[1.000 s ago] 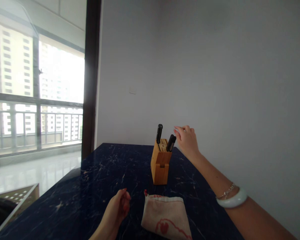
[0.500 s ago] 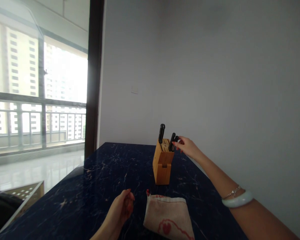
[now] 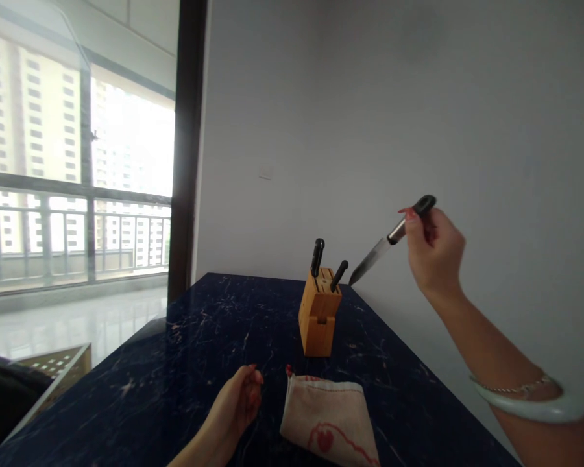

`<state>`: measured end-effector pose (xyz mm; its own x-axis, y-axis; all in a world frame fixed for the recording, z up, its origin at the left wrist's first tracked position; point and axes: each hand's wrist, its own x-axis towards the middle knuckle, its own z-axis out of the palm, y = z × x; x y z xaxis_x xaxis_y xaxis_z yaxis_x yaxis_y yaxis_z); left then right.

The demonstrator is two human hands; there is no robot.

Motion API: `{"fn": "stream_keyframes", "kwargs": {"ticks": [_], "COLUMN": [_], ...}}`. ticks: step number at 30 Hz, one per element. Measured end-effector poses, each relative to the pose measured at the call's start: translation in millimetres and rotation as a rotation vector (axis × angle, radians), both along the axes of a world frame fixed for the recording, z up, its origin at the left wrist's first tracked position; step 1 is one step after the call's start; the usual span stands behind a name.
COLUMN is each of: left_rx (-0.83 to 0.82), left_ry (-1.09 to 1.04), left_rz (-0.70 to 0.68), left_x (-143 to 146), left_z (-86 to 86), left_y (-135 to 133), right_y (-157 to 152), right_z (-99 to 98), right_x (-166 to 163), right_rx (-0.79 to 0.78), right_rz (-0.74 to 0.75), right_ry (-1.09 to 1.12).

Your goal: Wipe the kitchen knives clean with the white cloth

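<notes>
My right hand grips a kitchen knife by its black and silver handle, up to the right of the wooden knife block. Its blade slants down to the left, the tip just right of the block and free of it. Two black-handled knives stand in the slots: one knife at the back left, another knife at the right. My left hand rests low over the table with its fingers curled in, nothing visible in them. Beside it lies a folded cloth with a red print.
The dark blue marbled table carries the block and cloth. A grey wall runs along the right and back. At the lower left is a chair with a perforated panel, and a large window is beyond.
My right hand has drawn one knife out of the block and carried it up and to the right. The left hand and the cloth have stayed about where they were.
</notes>
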<state>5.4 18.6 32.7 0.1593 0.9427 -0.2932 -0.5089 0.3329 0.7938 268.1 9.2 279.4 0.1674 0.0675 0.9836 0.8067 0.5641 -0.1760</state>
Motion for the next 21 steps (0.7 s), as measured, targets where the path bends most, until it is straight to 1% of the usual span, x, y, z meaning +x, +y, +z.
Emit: {"fn": "stream_keyframes", "kwargs": {"ticks": [3,5,6,8,9,11,13,14,18,20,21], "left_rx": [0.015,0.03,0.034,0.042,0.048,0.078,0.128,0.154,0.219,0.221,0.218], "left_ry": [0.019,0.041,0.053,0.07,0.078,0.088,0.097,0.107,0.166,0.188,0.191], "left_rz": [-0.005,-0.028,-0.042,-0.078,-0.102,-0.161,-0.241,-0.285,-0.448,-0.477,-0.469], "left_x": [1,2,2,3,3,5,6,7,13,16,17], "left_z": [-0.8,-2.0,-2.5,-2.7,-2.1,0.4,3.5,4.9,9.9,13.5,15.7], "left_y": [1,2,2,1,0,-5,-11,-14,-23,-27,-28], "right_y": [-24,-36,-40,-47,-49,-52,-53,-52,-42,-35,-32], "right_z": [4.5,-0.7,-6.4,-23.7,-34.8,-60.6,-89.2,-103.9,-160.1,-181.6,-189.7], "right_x": [-11,-19,-23,-30,-33,-39,-45,-47,-57,-62,-64], "right_rx": [0.188,0.275,0.304,0.337,0.346,0.333,0.236,0.121,-0.434,-0.614,-0.664], "right_rz": [0.025,0.06,0.073,0.074,0.071,0.114,0.18,0.222,0.461,0.586,0.627], "right_ry": [0.048,0.082,0.099,0.111,0.116,0.144,0.198,0.232,0.365,0.427,0.457]}}
